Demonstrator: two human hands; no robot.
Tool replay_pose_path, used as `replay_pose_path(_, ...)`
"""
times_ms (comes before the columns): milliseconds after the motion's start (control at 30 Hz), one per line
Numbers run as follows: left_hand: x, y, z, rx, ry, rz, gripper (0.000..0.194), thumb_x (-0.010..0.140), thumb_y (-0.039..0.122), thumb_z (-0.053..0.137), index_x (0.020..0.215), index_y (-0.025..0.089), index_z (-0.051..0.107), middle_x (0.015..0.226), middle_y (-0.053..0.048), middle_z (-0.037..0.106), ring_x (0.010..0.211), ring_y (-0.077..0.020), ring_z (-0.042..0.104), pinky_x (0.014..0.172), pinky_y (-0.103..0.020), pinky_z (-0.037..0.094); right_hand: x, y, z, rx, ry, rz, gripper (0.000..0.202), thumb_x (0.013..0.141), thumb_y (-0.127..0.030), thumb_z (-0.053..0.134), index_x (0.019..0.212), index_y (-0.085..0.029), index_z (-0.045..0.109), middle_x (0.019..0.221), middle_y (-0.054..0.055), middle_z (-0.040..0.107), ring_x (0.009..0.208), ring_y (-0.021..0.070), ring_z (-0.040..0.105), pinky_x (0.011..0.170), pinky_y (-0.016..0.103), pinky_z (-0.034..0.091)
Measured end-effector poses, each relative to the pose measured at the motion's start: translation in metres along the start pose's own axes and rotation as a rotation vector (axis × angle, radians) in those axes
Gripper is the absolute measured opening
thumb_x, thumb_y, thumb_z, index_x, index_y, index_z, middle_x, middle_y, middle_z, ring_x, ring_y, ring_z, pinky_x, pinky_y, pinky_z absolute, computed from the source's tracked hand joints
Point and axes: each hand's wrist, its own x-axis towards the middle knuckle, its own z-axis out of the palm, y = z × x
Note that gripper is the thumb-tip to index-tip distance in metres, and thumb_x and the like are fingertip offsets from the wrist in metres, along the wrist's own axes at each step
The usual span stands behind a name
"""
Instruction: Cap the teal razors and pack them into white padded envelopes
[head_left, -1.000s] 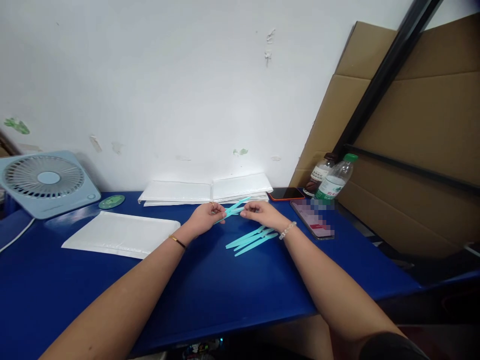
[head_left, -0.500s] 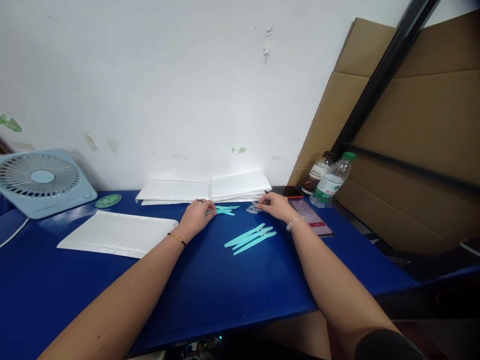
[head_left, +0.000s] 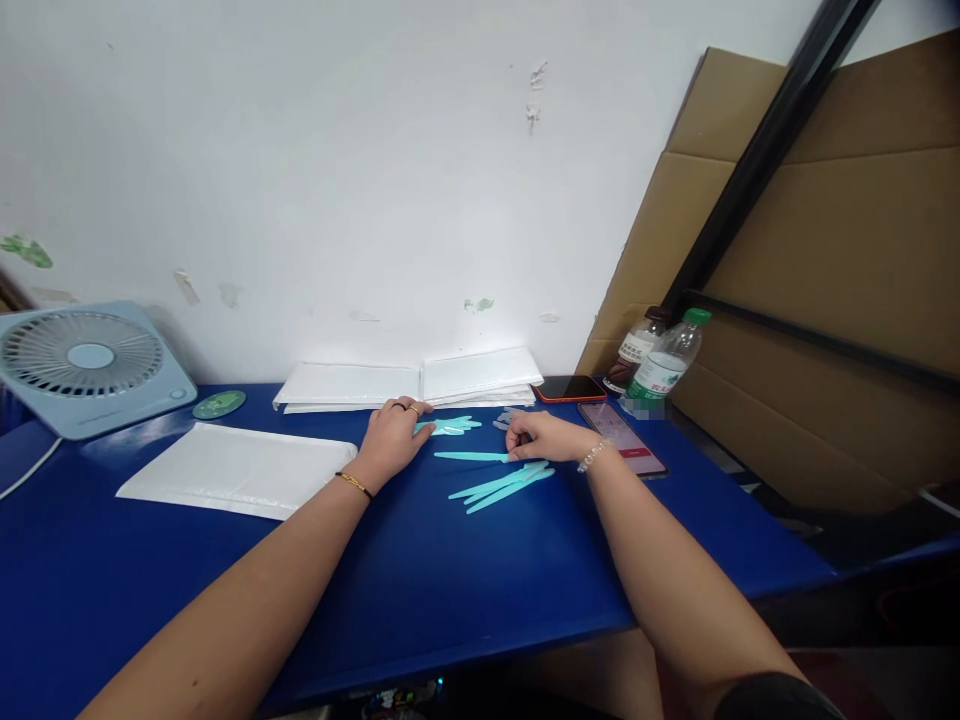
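My right hand (head_left: 536, 438) pinches the right end of a thin turquoise stick (head_left: 471, 456), which points left above the blue table. Just below it lie several more turquoise sticks (head_left: 499, 487), side by side and slanted. My left hand (head_left: 397, 430) rests at the left end of another turquoise bunch (head_left: 454, 425); its fingers are bent, and whether they grip a piece is hidden. Small translucent pieces (head_left: 504, 418) lie behind my right hand, partly covered by it.
White padded envelopes (head_left: 352, 382) lie along the wall, another (head_left: 240, 468) at the left. A pale blue fan (head_left: 90, 365) and green disc (head_left: 219, 404) are further left. Two phones (head_left: 571, 388) (head_left: 630, 445) and two bottles (head_left: 664, 370) (head_left: 634, 345) stand or lie at the right.
My right hand has moved nearer and slightly left, from the translucent pieces to a turquoise stick that it now holds. My left hand's fingers have shifted slightly on the far bunch.
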Motion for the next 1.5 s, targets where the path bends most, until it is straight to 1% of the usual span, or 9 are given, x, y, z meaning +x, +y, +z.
replay_pose_path(100,-0.003,0.009,-0.007,-0.143,0.017,0.045,0.041,0.093,0.044,0.033,0.111,0.021,0.061,0.109,-0.008,0.064,0.102,-0.0232,0.056,0.090,-0.034,0.041,0.003,-0.007,0.005,0.048,0.071,-0.033,0.012,0.078,-0.029,0.063,0.078,-0.017,0.064,0.081,0.002,0.062,0.070,0.0136,0.055,0.066,0.026,0.041)
replay_pose_path(300,-0.008,0.027,-0.012,-0.229,-0.223,0.234,0.029,0.089,0.039,0.042,0.093,0.023,0.067,0.093,-0.002,0.070,0.080,-0.0180,0.062,0.074,-0.026,0.043,0.012,-0.006,0.013,0.190,0.198,-0.101,0.014,0.080,-0.031,0.059,0.082,-0.017,0.062,0.074,0.001,0.062,0.067,0.0125,0.054,0.064,0.024,0.042)
replay_pose_path(433,-0.003,0.016,-0.010,-0.079,-0.087,0.132,0.028,0.088,0.034,0.043,0.086,0.021,0.067,0.092,-0.005,0.069,0.090,-0.0217,0.059,0.081,-0.031,0.043,0.013,0.013,0.008,0.176,0.309,-0.002,0.013,0.079,-0.029,0.058,0.078,-0.016,0.062,0.073,0.001,0.062,0.067,0.0129,0.054,0.066,0.025,0.042)
replay_pose_path(533,-0.002,0.004,-0.005,0.001,-0.036,0.070,0.029,0.086,0.036,0.047,0.103,0.023,0.066,0.109,-0.006,0.064,0.108,-0.0249,0.052,0.090,-0.036,0.041,0.007,0.022,-0.001,0.066,0.379,0.052,0.012,0.077,-0.027,0.060,0.075,-0.016,0.064,0.078,0.003,0.063,0.074,0.0146,0.055,0.071,0.027,0.042)
replay_pose_path(600,-0.003,-0.003,0.001,0.014,-0.063,0.089,0.037,0.086,0.037,0.046,0.119,0.026,0.060,0.123,-0.006,0.057,0.117,-0.0249,0.048,0.094,-0.037,0.040,-0.001,0.021,-0.008,0.048,0.312,0.031,0.013,0.076,-0.029,0.063,0.077,-0.016,0.067,0.085,0.004,0.063,0.078,0.0153,0.056,0.073,0.027,0.042)
replay_pose_path(767,-0.003,-0.008,0.014,0.017,-0.111,0.106,0.039,0.090,0.036,0.039,0.124,0.028,0.059,0.131,-0.006,0.051,0.122,-0.0252,0.044,0.099,-0.040,0.039,-0.017,0.006,-0.019,0.090,-0.143,0.000,0.029,0.063,-0.036,0.075,0.085,-0.016,0.071,0.086,0.004,0.063,0.078,0.0155,0.055,0.067,0.023,0.042)
replay_pose_path(967,-0.004,0.006,0.004,0.011,0.028,0.035,0.039,0.088,0.038,0.044,0.123,0.025,0.057,0.126,-0.009,0.054,0.117,-0.0287,0.044,0.094,-0.045,0.040,-0.010,0.006,-0.010,0.055,-0.183,-0.009,0.026,0.064,-0.035,0.075,0.079,-0.015,0.071,0.076,0.002,0.062,0.070,0.0131,0.052,0.063,0.023,0.040)
replay_pose_path(1300,-0.017,0.041,-0.010,-0.345,-0.253,0.247,0.030,0.086,0.042,0.047,0.094,0.022,0.068,0.090,-0.002,0.070,0.078,-0.0169,0.061,0.069,-0.026,0.045,0.004,-0.004,0.004,0.267,0.137,-0.056,0.027,0.068,-0.040,0.072,0.074,-0.014,0.069,0.065,0.001,0.062,0.059,0.0107,0.051,0.056,0.022,0.040)
replay_pose_path(1500,-0.007,0.019,-0.013,-0.065,-0.122,0.176,0.026,0.086,0.030,0.045,0.081,0.021,0.068,0.085,-0.005,0.069,0.080,-0.0202,0.061,0.073,-0.030,0.043,0.006,0.015,0.001,0.247,0.286,0.094,0.023,0.069,-0.036,0.071,0.071,-0.014,0.068,0.065,0.003,0.064,0.060,0.0127,0.056,0.057,0.023,0.042)
